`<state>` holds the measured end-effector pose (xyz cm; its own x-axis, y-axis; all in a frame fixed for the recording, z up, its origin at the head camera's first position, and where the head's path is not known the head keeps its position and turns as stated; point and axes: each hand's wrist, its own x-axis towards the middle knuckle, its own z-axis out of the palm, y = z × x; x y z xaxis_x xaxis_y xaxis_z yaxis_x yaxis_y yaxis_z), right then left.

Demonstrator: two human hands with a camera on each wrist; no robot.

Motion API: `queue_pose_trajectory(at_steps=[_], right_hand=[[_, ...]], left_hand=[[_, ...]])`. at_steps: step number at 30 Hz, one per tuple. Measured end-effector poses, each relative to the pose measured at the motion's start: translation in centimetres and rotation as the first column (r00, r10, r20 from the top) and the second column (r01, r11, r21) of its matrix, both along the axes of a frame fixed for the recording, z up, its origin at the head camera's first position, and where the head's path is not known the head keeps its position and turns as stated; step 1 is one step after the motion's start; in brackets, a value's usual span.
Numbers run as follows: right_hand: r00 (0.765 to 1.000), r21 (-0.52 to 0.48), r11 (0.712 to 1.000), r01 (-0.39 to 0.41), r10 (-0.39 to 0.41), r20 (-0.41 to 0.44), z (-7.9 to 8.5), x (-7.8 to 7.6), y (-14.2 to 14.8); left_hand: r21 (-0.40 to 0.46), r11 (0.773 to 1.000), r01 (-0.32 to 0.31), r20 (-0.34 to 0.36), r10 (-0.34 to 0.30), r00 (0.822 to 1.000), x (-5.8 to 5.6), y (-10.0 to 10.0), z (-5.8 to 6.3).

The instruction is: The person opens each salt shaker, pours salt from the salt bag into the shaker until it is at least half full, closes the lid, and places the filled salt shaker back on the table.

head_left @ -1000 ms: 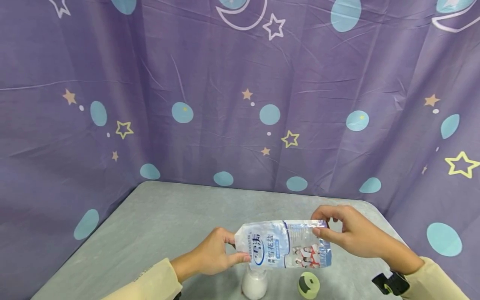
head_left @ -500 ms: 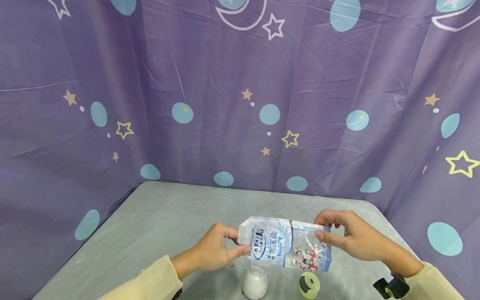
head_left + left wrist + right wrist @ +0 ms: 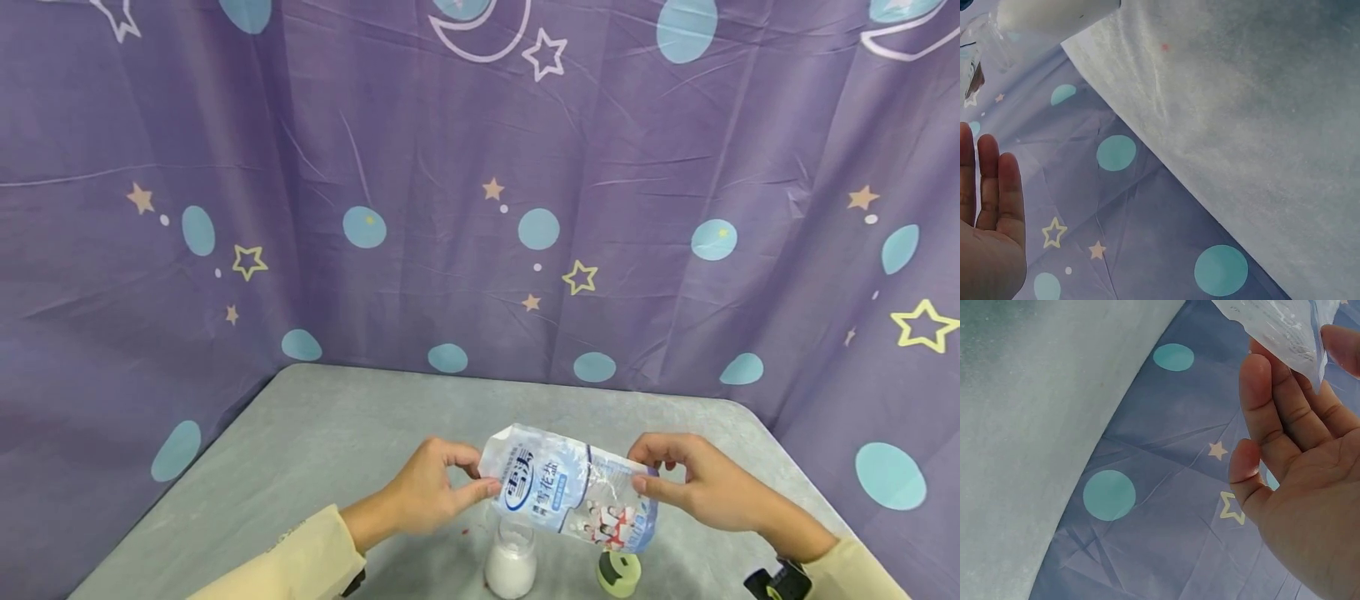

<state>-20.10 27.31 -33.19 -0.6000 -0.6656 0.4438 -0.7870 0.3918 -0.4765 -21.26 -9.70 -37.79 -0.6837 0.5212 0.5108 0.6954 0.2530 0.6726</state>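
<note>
In the head view a blue-and-white printed salt bag (image 3: 562,483) hangs aslant, its left end higher than its right. My left hand (image 3: 423,492) pinches the left end between thumb and fingers. At the opposite end, my right hand (image 3: 708,483) holds the bag by its upper corner. Below the bag stands a clear glass jar (image 3: 512,571) with white salt in it, its mouth uncovered. A yellow-green lid (image 3: 621,575) lies right of the jar, partly overlapped by the bag. In the right wrist view the bag's corner (image 3: 1282,331) sits between thumb and fingers.
The grey table (image 3: 360,417) spreads out behind the hands, with a small red speck (image 3: 465,531) left of the jar. A purple curtain (image 3: 450,283) with moons and stars encloses the table at the back and sides.
The bag has tipped, left end up and right end down, so more of the jar's mouth shows. My right hand has lowered slightly; my left hand has risen a little.
</note>
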Motion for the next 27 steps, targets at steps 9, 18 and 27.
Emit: queue_pose_trajectory(at_steps=[9,18,27], right_hand=[[0.997,0.021,1.0,0.006,-0.008,0.072,-0.7,0.1,0.0],[0.998,0.008,1.0,0.01,-0.01,0.056,-1.1,0.0,-0.2],[0.998,-0.011,0.999,0.032,-0.031,0.059,-2.1,-0.4,-0.7]], left_hand=[[0.02,0.999,-0.04,-0.032,0.041,0.999,0.0,0.1,1.0],[0.066,0.997,-0.037,-0.053,0.041,0.998,-0.3,0.2,2.0],[0.099,0.994,-0.055,-0.145,0.069,0.987,-1.1,0.6,3.1]])
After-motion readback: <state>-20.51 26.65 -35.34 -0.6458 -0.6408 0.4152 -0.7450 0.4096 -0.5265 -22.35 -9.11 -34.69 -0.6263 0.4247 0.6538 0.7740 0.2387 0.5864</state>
